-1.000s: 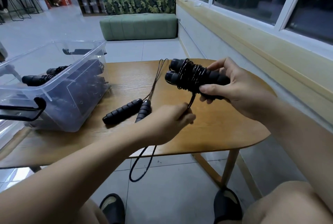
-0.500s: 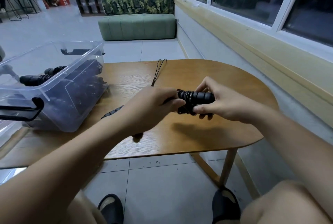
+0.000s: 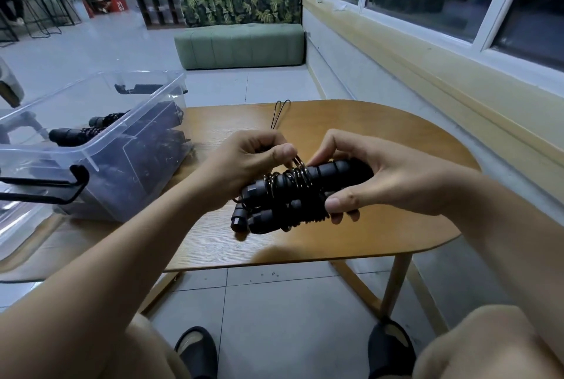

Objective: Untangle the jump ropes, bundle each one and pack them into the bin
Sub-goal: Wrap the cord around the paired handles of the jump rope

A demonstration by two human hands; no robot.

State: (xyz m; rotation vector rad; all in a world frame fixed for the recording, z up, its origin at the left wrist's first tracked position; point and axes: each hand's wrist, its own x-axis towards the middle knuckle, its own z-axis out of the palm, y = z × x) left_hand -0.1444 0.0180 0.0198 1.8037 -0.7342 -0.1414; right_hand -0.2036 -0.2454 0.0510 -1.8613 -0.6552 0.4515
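My right hand [image 3: 375, 177] grips a bundled jump rope [image 3: 293, 195]: two black ribbed handles side by side with thin black cord coiled round them, held just above the wooden table [image 3: 381, 226]. My left hand [image 3: 247, 162] pinches a loop of that cord at the top of the bundle. A second jump rope lies on the table behind my hands; only its cord loop [image 3: 280, 113] shows at the far side. The clear plastic bin [image 3: 100, 146] stands on the table's left and holds several black bundled ropes [image 3: 82, 131].
The bin has black clip handles [image 3: 61, 186] on its near and far ends. A green bench [image 3: 241, 42] stands beyond the table, a wall with windows runs along the right. A person sits far back. My knees and dark sandals are below the table edge.
The bundle has come down from chest height to just over the table, closer to me. My left hand moved up from the dangling cord end onto the bundle and now pinches a coil.
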